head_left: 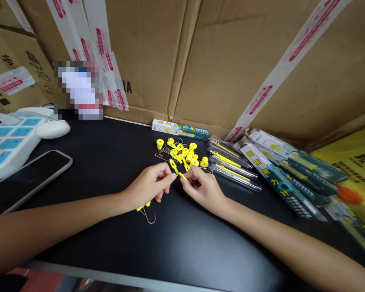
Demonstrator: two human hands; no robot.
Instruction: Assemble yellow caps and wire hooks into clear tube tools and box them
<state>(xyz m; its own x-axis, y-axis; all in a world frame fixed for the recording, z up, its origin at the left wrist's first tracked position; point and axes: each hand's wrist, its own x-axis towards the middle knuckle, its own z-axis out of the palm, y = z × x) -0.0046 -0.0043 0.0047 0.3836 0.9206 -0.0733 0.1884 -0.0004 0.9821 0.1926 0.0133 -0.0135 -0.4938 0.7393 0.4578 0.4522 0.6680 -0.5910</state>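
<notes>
Both my hands meet at the middle of a black table (176, 243). My left hand (150, 186) is closed on a yellow tool with a metal hook (148, 213) that sticks out below the palm. My right hand (202, 187) pinches a small yellow piece (183, 177) at its fingertips, touching the left hand's fingertips. Just beyond them lies a pile of yellow plastic spools and wire parts (184, 153).
Clear tubes with yellow tools (231, 164) and green-and-white packaged boxes (286, 178) lie to the right. One box (179, 129) lies behind the pile. A phone (33, 174), a power strip (9, 142) and a white mouse (52, 129) sit left. Cardboard boxes (231, 61) wall the back.
</notes>
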